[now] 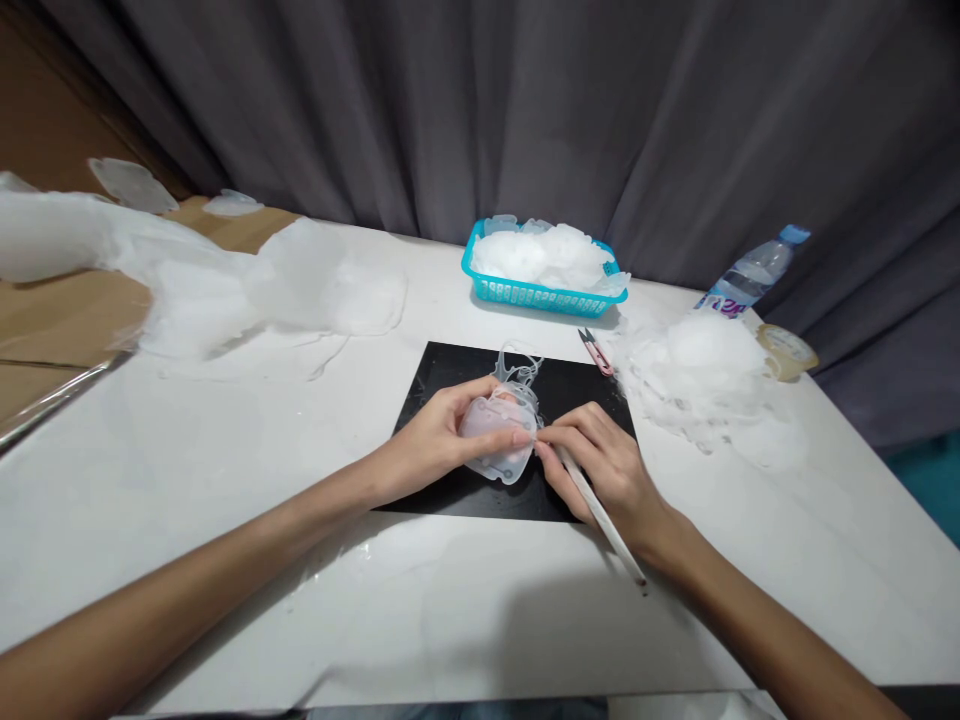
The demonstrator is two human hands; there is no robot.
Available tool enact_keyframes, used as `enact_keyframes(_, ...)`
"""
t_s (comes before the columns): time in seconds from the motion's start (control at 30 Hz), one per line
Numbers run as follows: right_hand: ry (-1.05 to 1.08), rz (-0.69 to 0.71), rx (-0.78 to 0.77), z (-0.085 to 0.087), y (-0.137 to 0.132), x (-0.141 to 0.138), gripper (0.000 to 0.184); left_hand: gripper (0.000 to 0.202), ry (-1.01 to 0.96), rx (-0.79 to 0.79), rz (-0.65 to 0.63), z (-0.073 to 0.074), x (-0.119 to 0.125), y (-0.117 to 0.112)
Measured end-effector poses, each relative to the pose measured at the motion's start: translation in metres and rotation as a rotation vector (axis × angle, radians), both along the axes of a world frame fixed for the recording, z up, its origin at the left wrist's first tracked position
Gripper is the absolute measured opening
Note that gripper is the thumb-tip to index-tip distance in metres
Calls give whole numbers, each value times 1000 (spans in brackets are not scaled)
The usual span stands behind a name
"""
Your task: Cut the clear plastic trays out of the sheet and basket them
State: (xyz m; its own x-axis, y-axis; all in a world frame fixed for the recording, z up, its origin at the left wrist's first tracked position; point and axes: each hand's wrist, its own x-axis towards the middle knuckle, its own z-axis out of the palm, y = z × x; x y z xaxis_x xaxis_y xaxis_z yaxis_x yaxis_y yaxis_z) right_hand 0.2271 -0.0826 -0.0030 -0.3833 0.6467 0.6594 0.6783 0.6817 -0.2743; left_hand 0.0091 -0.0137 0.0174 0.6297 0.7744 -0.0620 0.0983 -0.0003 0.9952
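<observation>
Over the black mat [442,400], my left hand [450,430] grips a thin, translucent, rounded plastic-like piece [499,465], its thumb pressed flat on the top face. Thin clear strips [521,365] trail from the piece's far edge. My right hand [607,465] is closed around a slim white pen-like tool [611,535], which slants back toward me under the palm. Its thumb and index fingertip meet at the piece's right edge, close to my left thumb. The tool's front end is hidden by the fingers.
A blue basket [540,300] full of translucent pieces stands at the back. Pink-handled thread snips [596,352] lie by the mat. To the right are a white scrap pile [705,370], a tape roll [787,352] and a water bottle [754,275]. More white sheets [225,290] cover cardboard at left.
</observation>
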Motion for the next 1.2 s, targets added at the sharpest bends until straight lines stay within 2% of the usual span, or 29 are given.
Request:
enact_keyframes(0.27,106,1,-50,3,0,0,11,30,-24,-2,-9,2,1,0)
enact_keyframes(0.43,193,-85,-33,6,1,2,14,33,-90,-74,-63,3,0,-2)
enact_keyframes(0.57,200,-114,-30,5,2,3,12,35,-97,-70,-107,1,2,-5)
enact_keyframes(0.83,203,-93,-85,3,0,3,22,35,21,-67,-191,0,1,-9)
enact_keyframes(1.03,109,-30,-153,4,0,6,37,35,98,26,-197,2,1,-8)
enact_keyframes(1.2,105,37,-252,5,0,5,29,38,148,41,-199,5,0,-7)
